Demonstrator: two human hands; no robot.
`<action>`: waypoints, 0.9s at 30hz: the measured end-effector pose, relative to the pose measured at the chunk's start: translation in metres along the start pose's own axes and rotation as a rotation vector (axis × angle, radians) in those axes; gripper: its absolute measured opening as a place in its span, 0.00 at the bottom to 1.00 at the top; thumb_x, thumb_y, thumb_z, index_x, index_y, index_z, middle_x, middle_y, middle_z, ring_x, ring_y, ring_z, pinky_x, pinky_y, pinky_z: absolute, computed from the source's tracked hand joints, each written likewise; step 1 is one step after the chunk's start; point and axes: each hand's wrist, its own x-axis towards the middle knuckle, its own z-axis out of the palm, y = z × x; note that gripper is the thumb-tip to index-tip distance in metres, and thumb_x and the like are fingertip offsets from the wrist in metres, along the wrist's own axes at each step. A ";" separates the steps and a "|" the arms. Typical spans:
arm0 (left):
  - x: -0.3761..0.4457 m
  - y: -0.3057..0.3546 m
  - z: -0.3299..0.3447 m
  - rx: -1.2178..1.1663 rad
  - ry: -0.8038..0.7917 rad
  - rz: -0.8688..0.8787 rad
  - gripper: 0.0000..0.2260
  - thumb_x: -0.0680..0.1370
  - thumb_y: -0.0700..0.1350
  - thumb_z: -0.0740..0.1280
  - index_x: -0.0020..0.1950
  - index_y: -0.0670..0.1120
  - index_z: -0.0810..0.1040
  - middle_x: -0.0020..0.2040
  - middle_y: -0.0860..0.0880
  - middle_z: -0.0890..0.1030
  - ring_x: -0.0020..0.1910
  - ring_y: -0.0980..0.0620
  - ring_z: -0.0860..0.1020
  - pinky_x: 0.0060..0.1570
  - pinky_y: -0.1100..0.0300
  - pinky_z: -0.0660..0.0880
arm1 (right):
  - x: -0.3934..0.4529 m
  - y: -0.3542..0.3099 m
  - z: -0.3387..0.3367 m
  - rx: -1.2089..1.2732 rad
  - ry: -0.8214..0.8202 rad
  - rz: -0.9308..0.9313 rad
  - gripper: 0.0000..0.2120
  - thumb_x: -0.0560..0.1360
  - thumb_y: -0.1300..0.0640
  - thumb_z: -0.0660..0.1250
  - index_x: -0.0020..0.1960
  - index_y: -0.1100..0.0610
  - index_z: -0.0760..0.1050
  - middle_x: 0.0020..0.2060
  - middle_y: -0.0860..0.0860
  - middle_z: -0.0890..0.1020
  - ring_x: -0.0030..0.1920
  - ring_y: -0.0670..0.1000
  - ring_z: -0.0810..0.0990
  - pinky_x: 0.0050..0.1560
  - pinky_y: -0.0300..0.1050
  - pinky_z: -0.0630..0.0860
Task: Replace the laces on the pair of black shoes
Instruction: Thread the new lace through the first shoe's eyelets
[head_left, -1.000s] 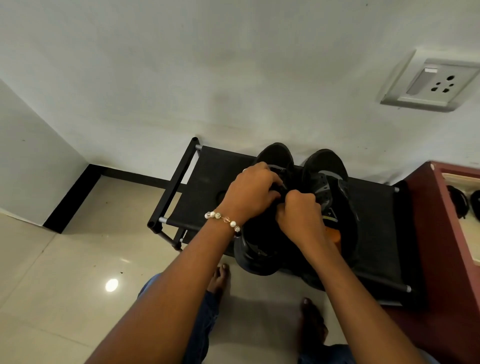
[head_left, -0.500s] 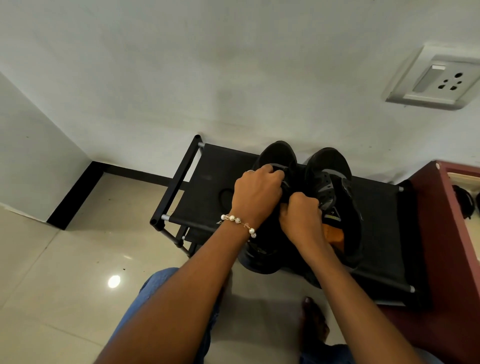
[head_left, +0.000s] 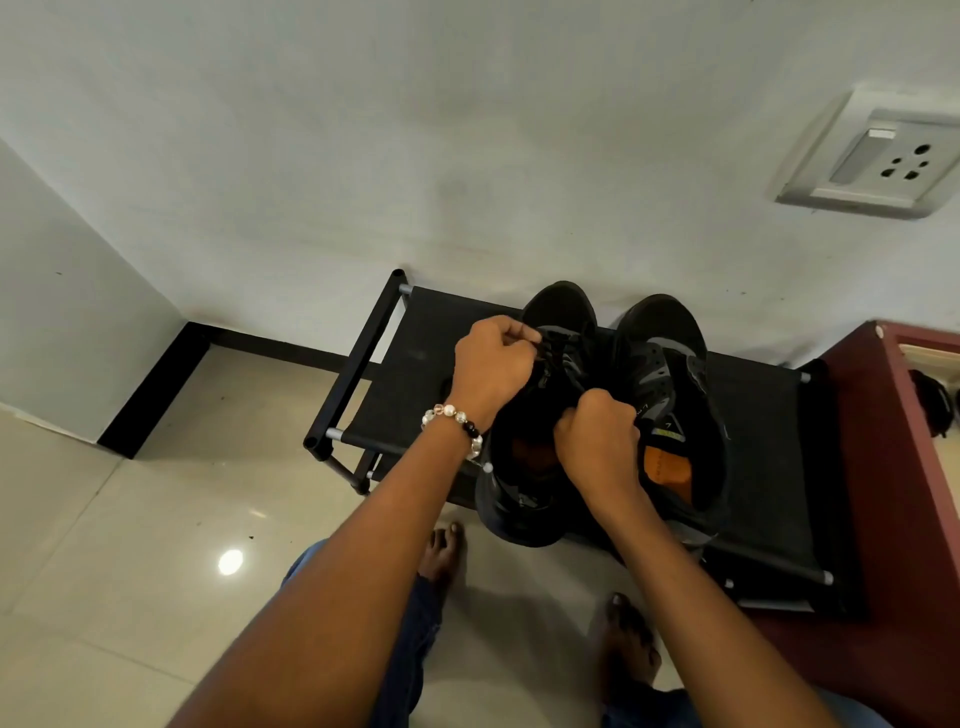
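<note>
Two black shoes are set side by side on the top tier of a black shoe rack (head_left: 415, 358), which stands against a white wall (head_left: 415, 130). The long axis of each shoe runs from the near edge of the rack toward the wall, with the toes pointed at the wall and the heels overhanging the near rail slightly. The left shoe (head_left: 524, 499) is matte black with grey panels along the eyelet rows; an orange insole is visible in its opening. The right shoe (head_left: 670, 353) matches it (its insole is the brighter orange of the two), and grey overlays and a small tag on the tongue can be made out.

A black lace (head_left: 551, 347) is seen across the upper eyelets of the left shoe. It is pinched by the curled fingers of the left hand (head_left: 491, 371), over the forefoot; a beaded bracelet (head_left: 457, 423) is worn on that wrist. The right hand (head_left: 597, 441) is closed into a fist over the tongue area of the same shoe; what is gripped inside it cannot be told, as the fingers are turned away.

Bare feet and blue trouser legs are seen on the glossy tiled floor (head_left: 130, 519). A switch socket (head_left: 883, 161) is mounted on the wall, and a dark red cabinet (head_left: 893, 493) stands just beside the rack.
</note>
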 end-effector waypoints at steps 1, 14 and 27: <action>-0.001 0.004 -0.003 0.047 -0.024 0.087 0.09 0.76 0.38 0.64 0.50 0.46 0.82 0.44 0.51 0.82 0.43 0.54 0.80 0.45 0.59 0.79 | 0.000 -0.001 -0.001 0.000 -0.006 -0.001 0.11 0.81 0.61 0.57 0.54 0.67 0.74 0.49 0.63 0.79 0.50 0.64 0.79 0.41 0.46 0.69; -0.006 -0.006 0.006 0.978 0.132 0.740 0.09 0.77 0.50 0.64 0.49 0.52 0.84 0.52 0.55 0.81 0.60 0.50 0.71 0.56 0.52 0.63 | -0.005 -0.004 -0.006 -0.008 -0.040 -0.002 0.08 0.80 0.62 0.57 0.51 0.66 0.73 0.46 0.60 0.77 0.49 0.64 0.78 0.40 0.47 0.67; -0.002 0.014 -0.018 -0.781 -0.060 -0.164 0.10 0.82 0.39 0.58 0.43 0.42 0.75 0.35 0.47 0.80 0.36 0.48 0.81 0.43 0.57 0.78 | -0.005 -0.006 -0.005 -0.022 -0.009 0.000 0.07 0.80 0.63 0.58 0.47 0.65 0.73 0.39 0.55 0.72 0.45 0.60 0.79 0.36 0.44 0.66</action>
